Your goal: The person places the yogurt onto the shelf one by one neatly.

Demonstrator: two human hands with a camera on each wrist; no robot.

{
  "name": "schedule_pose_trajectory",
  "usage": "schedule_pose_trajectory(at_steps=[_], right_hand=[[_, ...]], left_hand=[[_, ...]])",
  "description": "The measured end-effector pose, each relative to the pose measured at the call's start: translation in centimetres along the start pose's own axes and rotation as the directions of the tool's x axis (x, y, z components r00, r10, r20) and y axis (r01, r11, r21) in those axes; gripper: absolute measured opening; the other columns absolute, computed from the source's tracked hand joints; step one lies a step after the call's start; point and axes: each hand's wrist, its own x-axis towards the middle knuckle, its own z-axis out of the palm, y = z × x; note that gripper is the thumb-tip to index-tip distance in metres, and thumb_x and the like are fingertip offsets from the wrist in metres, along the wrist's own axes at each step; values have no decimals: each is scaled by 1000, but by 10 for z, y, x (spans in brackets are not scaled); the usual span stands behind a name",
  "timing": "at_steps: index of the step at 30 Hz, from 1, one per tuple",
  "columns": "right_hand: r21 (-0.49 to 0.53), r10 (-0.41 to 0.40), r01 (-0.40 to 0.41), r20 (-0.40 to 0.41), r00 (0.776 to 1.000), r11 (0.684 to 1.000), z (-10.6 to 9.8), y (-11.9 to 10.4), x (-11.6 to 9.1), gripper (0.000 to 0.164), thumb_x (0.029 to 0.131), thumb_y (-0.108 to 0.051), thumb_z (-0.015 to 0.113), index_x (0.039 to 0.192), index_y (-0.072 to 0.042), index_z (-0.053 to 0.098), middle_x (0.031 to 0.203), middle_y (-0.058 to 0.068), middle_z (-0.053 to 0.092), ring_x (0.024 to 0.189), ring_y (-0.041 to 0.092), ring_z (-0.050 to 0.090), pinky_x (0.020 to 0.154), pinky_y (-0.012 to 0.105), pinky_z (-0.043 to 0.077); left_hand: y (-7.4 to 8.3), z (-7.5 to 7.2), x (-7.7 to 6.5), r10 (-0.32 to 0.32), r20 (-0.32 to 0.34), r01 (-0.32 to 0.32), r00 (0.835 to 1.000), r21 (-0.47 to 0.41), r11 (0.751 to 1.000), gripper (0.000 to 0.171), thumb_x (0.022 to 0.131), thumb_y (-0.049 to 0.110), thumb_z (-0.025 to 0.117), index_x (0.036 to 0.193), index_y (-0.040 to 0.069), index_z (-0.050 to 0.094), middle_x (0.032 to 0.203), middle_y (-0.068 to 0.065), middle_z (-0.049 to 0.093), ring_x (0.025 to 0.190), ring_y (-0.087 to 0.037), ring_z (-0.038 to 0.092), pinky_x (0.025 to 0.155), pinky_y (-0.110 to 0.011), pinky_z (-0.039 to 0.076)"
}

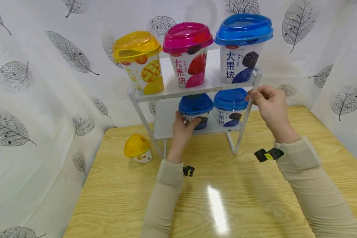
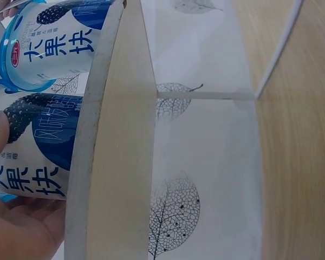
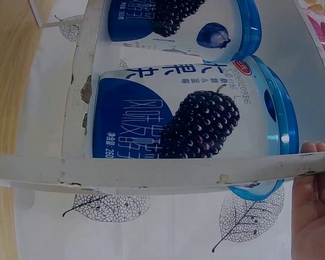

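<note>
On the lower tier of a white two-tier rack [image 1: 166, 94] stand two blue-lidded yogurt cups with blackberry pictures. My left hand [image 1: 182, 132] holds the left blue-lidded yogurt cup [image 1: 196, 105], its thumb across the front. In the left wrist view that cup [image 2: 54, 130] sits at the shelf edge between thumb and fingers. Beside it is the other blue-lidded cup [image 1: 230, 102], also seen as the nearer cup [image 3: 206, 119] in the right wrist view. My right hand [image 1: 270, 105] grips the rack's right post [image 3: 206, 176] just below the top tier.
Three cups stand on the top tier: yellow-lidded [image 1: 138, 62], pink-lidded [image 1: 188, 54] and blue-lidded [image 1: 242, 48]. Another yellow-lidded cup [image 1: 138, 148] is on the wooden table [image 1: 122, 198], left of the rack. Behind hangs a leaf-patterned white cloth [image 1: 62, 99].
</note>
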Motion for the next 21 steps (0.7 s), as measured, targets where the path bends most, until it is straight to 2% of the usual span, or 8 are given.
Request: schedule_pose_trajectory(at_steps=[8,15,21], right_hand=[[-5,-3,3,4,1000,1000,0,0,-1,20,86,-12,56,79,6,61,68,-2,62,68,10,60,69,15,46],[-4,-7,7,4,1000,1000,-1,0,-2,21,86,-12,55,80,7,61,68,-2,62,67,9,59,68,15,46],[-28,0,0,2,1000,1000,0,0,-2,21,86,-13,55,82,7,61,69,-3,62,68,9,59,69,15,46]], left_hand=[[-4,1,-6,-54,-22,53,998,-46,998,63,81,19,65,130,0,30,132,-17,35,121,-32,35,94,-42,34],[-6,2,-7,-22,-40,18,999,-85,996,59,82,14,65,128,-3,32,131,-18,37,119,-32,37,93,-42,35],[22,0,-14,-19,-53,14,998,-97,995,51,82,1,60,123,-10,33,127,-26,38,117,-37,38,91,-47,35]])
